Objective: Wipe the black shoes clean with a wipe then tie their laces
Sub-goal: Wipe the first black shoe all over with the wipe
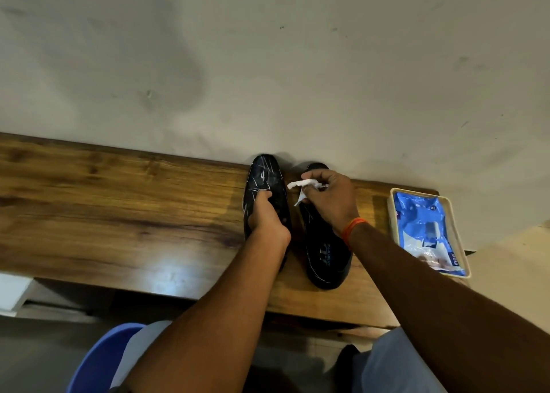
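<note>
While both hands are engaged at the far edge of the table, slip and drop hazards apply.

With the left hand (268, 217) curled into the opening of the left glossy black shoe (263, 184) and the right hand (330, 202) pinching a crumpled white wipe (300, 183) above the right glossy black shoe (324, 250), the pair stands side by side on the wood-grain table (119, 202), toes against the pale wall (268, 65). White streaks cover the left shoe's toe; a loose pinch on the wipe may let it fall or smear rather than lift them. Pressure applied without a firm left-hand hold may push that shoe sideways into its neighbour. Laces cannot be made out, so tying difficulty cannot be judged. A cream tray (458, 229) holding a blue wipe packet (422, 220) sits right of the shoes, near the right forearm; a wide elbow sweep could knock it.
</note>
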